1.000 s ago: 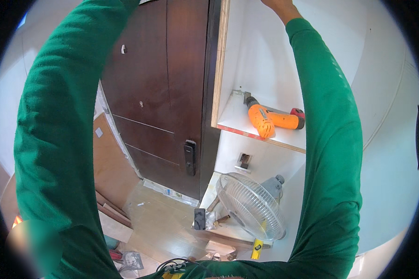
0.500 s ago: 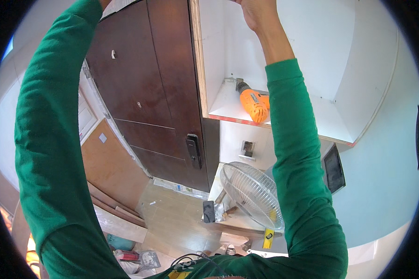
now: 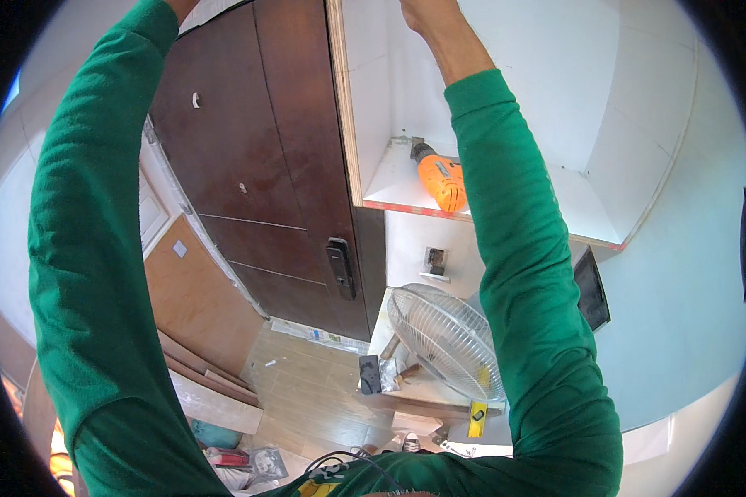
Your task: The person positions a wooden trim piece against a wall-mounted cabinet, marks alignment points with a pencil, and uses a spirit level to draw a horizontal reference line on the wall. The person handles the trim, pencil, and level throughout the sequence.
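Observation:
Both my arms, in green sleeves, are raised toward the top of the picture. The left sleeve (image 3: 87, 224) reaches up beside the dark brown door (image 3: 249, 166); only a sliver of wrist shows there, and the hand lies beyond the upper edge. My right hand (image 3: 427, 12) shows just its heel and wrist in front of the upper part of a white open cabinet (image 3: 547, 74). Its fingers are cut off by the frame, so whatever they touch is hidden. Below that hand, an orange drill (image 3: 441, 178) lies on the cabinet's bottom board, partly covered by my right sleeve (image 3: 522, 224).
Beneath the cabinet stands a fan with a wire cage (image 3: 443, 340). Near it are a black phone (image 3: 370, 374) and a yellow spirit level (image 3: 477, 419). A brown board (image 3: 195, 290) leans at the left, and bags (image 3: 265, 464) lie on the floor.
My right hand and forearm have shifted up and slightly left, leaving less of the hand in view. The whole scene has slid a little left. The drill stays on its board.

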### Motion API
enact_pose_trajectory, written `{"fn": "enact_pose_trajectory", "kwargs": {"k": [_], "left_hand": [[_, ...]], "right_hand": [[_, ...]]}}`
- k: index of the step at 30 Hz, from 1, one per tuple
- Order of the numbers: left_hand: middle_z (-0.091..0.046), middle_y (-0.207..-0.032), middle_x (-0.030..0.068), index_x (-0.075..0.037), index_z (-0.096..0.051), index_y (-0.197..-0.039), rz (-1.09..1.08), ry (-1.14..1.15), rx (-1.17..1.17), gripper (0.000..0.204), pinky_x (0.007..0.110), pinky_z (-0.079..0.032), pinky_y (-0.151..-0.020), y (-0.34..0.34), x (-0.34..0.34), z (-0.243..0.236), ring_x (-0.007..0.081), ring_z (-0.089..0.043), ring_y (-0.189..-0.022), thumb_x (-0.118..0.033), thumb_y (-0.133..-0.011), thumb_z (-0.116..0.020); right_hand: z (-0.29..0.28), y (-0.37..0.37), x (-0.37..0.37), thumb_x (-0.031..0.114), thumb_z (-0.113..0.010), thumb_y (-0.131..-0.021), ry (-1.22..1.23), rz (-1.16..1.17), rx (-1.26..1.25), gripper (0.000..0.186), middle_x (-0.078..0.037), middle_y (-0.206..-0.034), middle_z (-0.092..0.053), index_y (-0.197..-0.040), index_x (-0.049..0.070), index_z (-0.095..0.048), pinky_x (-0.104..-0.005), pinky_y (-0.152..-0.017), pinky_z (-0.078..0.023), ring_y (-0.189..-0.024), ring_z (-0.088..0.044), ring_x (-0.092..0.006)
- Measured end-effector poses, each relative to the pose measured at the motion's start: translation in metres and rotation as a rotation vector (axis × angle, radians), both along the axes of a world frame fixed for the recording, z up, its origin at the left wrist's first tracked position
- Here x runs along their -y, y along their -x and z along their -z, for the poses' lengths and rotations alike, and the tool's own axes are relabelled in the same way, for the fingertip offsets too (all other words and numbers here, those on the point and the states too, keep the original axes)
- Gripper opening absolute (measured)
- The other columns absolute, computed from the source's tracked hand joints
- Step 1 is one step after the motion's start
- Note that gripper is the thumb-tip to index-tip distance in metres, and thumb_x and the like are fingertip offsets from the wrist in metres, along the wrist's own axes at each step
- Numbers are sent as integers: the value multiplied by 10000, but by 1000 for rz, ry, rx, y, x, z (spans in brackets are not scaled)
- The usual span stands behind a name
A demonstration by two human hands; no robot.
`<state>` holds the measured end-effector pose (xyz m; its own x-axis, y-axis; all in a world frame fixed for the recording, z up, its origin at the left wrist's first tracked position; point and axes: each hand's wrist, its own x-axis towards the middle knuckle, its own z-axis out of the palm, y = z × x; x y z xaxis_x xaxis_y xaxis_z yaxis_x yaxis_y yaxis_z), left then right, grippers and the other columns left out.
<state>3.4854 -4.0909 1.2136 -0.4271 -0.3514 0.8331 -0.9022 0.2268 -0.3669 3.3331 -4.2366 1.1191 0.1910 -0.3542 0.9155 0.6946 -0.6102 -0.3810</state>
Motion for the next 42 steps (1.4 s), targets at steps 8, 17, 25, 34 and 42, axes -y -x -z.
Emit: {"fn": "enact_pose_trajectory", "kwargs": {"k": [8, 17, 25, 34, 42], "left_hand": [[-808, -1054, 123, -59, -791, -1157, 51, -20, 11, 364, 409, -628, -792, -2, -1, -1, 232, -762, -970, -333, -925, -846], [-802, -940, 101, -26, -806, -1070, 385, 133, -76, 291, 333, -631, -738, -4, -10, -4, 175, -762, -875, -282, -935, -844], [-783, -1006, 117, -25, -773, -1188, 759, -140, -189, 358, 294, -639, -750, 136, -58, 57, 155, -743, -830, -343, -1043, -695], [-765, -1070, 123, 54, -708, -1273, 1291, -594, -338, 425, 299, -619, -807, 250, -52, 195, 170, -745, -910, -283, -1014, -726], [-764, -1057, 147, 34, -707, -1255, 1175, -539, -537, 457, 362, -581, -940, 241, -45, 261, 213, -734, -1037, -292, -944, -785]], "right_hand": [[5, 14, -9, 284, -543, -1101, 39, -63, -43, 290, -96, -1046, -771, -1176, 33, -669, -283, -705, -537, -791, -733, -161], [23, 85, -31, 248, -582, -1106, 319, 332, 166, 274, -44, -996, -735, -1238, 33, -689, -251, -749, -527, -904, -682, -112], [26, 209, -128, 308, -735, -1017, 726, 922, 45, 475, -137, -1085, -731, -1312, -53, -643, -297, -815, -578, -952, -703, -176], [188, 349, -216, 396, -918, -820, 410, 1854, -184, 566, -151, -1098, -768, -1241, 66, -733, -413, -890, -630, -984, -772, -302], [388, 416, -300, 268, -858, -843, -421, 1295, -324, 671, -99, -1221, -636, -1380, -46, -609, -309, -856, -559, -988, -666, -162]]}}
